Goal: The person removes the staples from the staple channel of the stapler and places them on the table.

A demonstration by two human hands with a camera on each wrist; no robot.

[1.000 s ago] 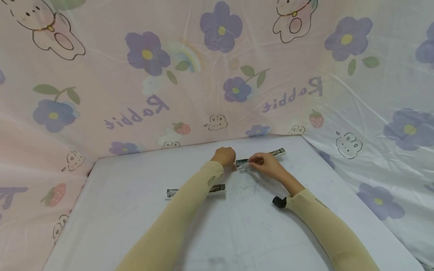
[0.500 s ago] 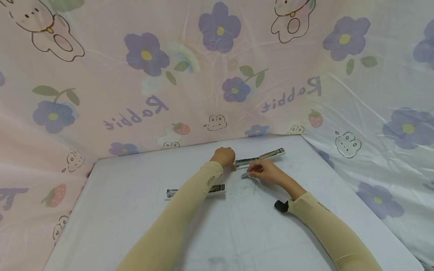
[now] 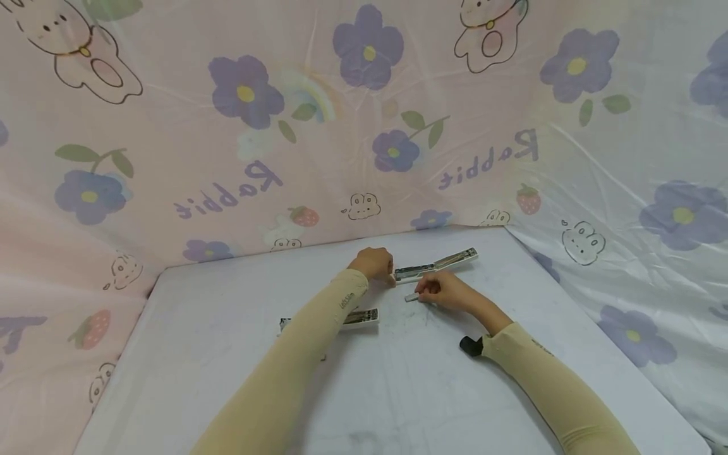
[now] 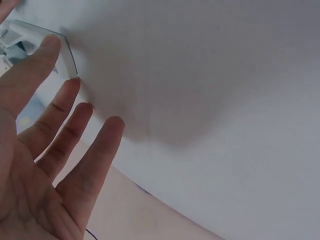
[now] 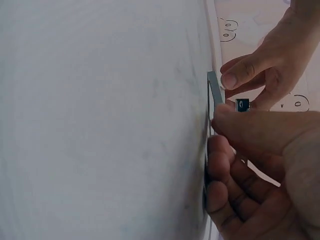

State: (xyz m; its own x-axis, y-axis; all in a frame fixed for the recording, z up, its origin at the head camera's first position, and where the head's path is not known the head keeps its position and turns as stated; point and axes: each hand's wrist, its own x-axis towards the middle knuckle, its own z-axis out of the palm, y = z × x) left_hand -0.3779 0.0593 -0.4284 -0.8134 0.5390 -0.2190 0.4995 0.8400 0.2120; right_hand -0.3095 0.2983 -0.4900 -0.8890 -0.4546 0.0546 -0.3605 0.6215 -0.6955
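Note:
My right hand (image 3: 446,292) pinches a small flat silver-grey bar (image 3: 411,297) between thumb and fingertips, low over the white table. In the right wrist view the bar (image 5: 214,87) looks like two thin layers spreading apart toward its tip; its other end is hidden in the fingers. Just beyond lies a long, narrow white case (image 3: 418,273), unfolded, with dark and silvery contents. At this case's left end is my left hand (image 3: 372,263). Its fingers (image 4: 97,155) are spread and fairly straight in the left wrist view, the thumb overlapping the white case end (image 4: 65,57).
A second unfolded case (image 3: 364,318) lies nearer, partly covered by the left sleeve (image 3: 307,354). The black wrist camera (image 3: 471,345) hangs by the right cuff. A patterned curtain (image 3: 364,126) rises at the table's far edge.
My right hand has drawn back from over the far case toward me with the grey bar, uncovering the case's middle. My left hand has stayed by the case end; its forearm has shifted slightly left.

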